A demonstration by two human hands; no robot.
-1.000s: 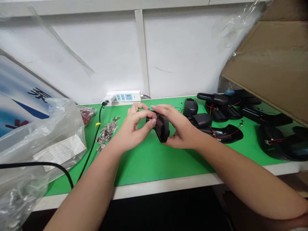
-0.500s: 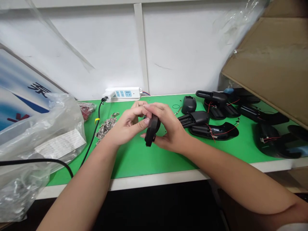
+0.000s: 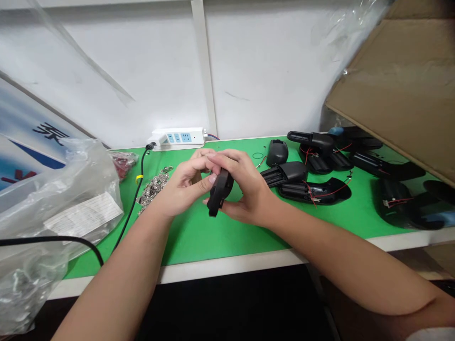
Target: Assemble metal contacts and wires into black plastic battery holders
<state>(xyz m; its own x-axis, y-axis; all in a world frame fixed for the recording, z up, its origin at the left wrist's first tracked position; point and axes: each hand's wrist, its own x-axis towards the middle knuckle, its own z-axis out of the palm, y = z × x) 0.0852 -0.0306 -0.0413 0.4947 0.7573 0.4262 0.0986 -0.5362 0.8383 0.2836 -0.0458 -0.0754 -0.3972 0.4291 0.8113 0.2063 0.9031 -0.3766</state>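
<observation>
Between my two hands, above the green tabletop, is a black plastic housing part, tilted with its narrow end toward me. My right hand wraps round its right side, thumb underneath. My left hand closes on its upper left edge, thumb pressed against it and fingertips meeting those of the right hand. Whether the left fingers also hold a small piece is hidden. Nearest to the left hand lies a pile of small shiny metal parts. Just right of the right hand is a black housing with an open slotted end.
More black housings with thin red wires crowd the right side, beneath a leaning cardboard box. A white power strip stands against the wall, with a black cable running from it. Clear plastic bags fill the left.
The black part has tilted slightly and its lower end has shifted a little left between my hands. Both hands keep their grip. The whole view has moved slightly.
</observation>
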